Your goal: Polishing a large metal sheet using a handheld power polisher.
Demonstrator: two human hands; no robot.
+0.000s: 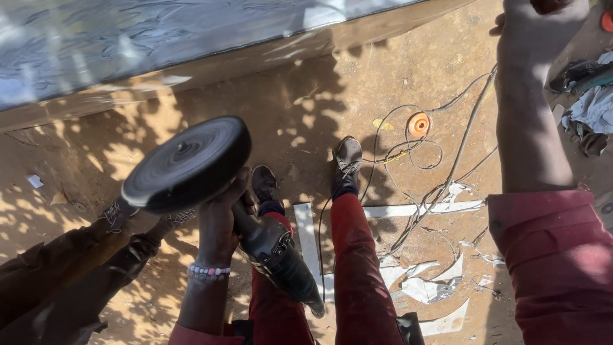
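right hand point(539, 19) cut off at top edge; grinder disc point(186, 163) blurred.

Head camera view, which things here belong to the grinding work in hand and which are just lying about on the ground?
In hand:
left hand gripping the angle grinder
its black disc
grey metal sheet close ahead
power cables

Lying about:
orange disc
white metal offcuts
crumpled cloth
The right hand is raised; what it holds cannot be told.
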